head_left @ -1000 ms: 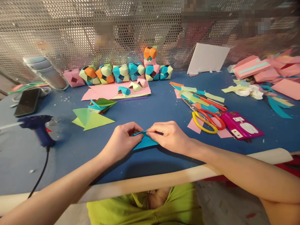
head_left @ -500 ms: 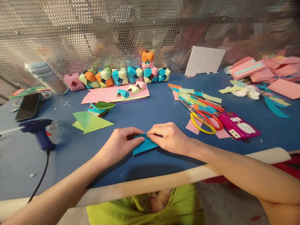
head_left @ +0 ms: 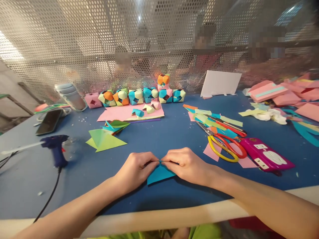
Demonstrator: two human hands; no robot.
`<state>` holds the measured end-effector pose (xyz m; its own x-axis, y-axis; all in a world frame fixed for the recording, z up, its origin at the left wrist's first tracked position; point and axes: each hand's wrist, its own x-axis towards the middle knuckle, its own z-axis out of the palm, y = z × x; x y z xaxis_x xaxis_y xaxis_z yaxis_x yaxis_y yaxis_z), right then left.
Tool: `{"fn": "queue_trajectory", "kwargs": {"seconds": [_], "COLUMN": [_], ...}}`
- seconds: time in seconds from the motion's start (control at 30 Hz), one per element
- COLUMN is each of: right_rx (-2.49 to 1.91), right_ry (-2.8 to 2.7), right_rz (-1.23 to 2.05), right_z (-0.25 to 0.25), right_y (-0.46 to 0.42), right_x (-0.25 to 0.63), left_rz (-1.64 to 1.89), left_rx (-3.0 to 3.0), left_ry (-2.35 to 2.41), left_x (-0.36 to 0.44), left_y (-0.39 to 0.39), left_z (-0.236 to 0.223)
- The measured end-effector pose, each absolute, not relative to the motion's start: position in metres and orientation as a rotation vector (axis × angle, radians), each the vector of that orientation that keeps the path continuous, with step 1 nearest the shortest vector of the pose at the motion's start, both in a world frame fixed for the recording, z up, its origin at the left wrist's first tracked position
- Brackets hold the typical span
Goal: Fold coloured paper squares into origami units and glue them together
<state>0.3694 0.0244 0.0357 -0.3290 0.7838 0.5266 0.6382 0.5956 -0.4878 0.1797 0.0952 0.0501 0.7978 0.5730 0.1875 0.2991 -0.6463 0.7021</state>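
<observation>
A blue sheet of paper [head_left: 159, 174] lies close to the table's front edge, its far edge pinched between both hands. My left hand [head_left: 138, 169] is closed, thumb and fingertips on the paper's upper left. From the other side my right hand [head_left: 186, 166] pinches the same edge, its fingertips almost meeting the left ones. The fingers partly cover the paper, so its exact folds cannot be made out. Beyond the left hand rest light green paper pieces [head_left: 106, 139]. To the right of the right hand are scissors [head_left: 224, 149] with red and yellow handles.
A glue gun [head_left: 56, 149] with a cord stands at left, near a phone [head_left: 49, 122] and a bottle [head_left: 71, 96]. Folded paper balls [head_left: 136, 97] line the back. A magenta pouch [head_left: 266, 154], paper strips [head_left: 216, 121], a white board [head_left: 221, 83] and pink paper pieces [head_left: 267, 91] occupy the right.
The camera view has tilted up, so everything sits lower in the picture and somewhat to the right. Both hands still pinch the blue paper, their fingertips now closer together at its far edge.
</observation>
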Motion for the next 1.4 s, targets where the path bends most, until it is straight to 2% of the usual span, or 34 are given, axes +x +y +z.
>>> {"fn": "queue_trajectory", "kwargs": {"seconds": [0.23, 0.8, 1.03, 1.27, 1.4], "right_rx": [-1.093, -1.037, -1.071, -1.028, -1.124], "right_ry": [-2.035, -2.295, -2.093, -2.199, -1.993], "right_rz": [0.185, -0.051, -0.015, -0.077, -0.098], "right_z": [0.034, 0.037, 0.042, 0.041, 0.040], "right_y": [0.024, 0.013, 0.016, 0.016, 0.016], "right_x": [0.372, 0.366, 0.364, 0.359, 0.352], "left_rz": [0.636, 0.421, 0.536, 0.497, 0.607], "left_rx": [2.265, 2.216, 2.122, 2.113, 2.010], "left_ry": [0.711, 0.764, 0.834, 0.848, 0.902], "left_x": [0.183, 0.181, 0.180, 0.183, 0.183], "left_y": [0.089, 0.080, 0.082, 0.080, 0.085], "left_z": [0.048, 0.055, 0.051, 0.048, 0.046]}}
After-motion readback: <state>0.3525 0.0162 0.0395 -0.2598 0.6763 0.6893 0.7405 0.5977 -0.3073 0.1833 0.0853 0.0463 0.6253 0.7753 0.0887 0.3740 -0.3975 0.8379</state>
